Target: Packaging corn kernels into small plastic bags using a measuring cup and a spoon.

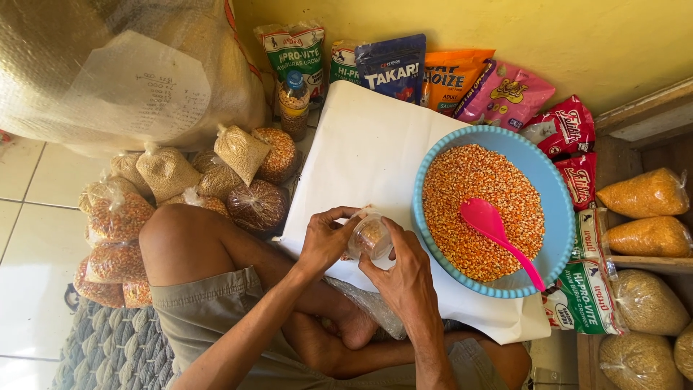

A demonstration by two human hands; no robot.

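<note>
Both hands met over the white sheet [361,152], closed around a small clear plastic bag [370,237] with a little corn in it. Left hand [326,238] pinched the bag's near edge, thumb and fingers curled tight; right hand [404,271] cupped it from below and behind, fingers wrapped round. Just to the right of the right hand stood a blue bowl [552,184] heaped with corn kernels, a pink spoon [494,231] lying across them. Beyond the left hand and to its left lay a pile of tied bags of grain [216,173]. Farther off, past the sheet, feed packets [393,68] leaned on the yellow wall [577,43].
</note>
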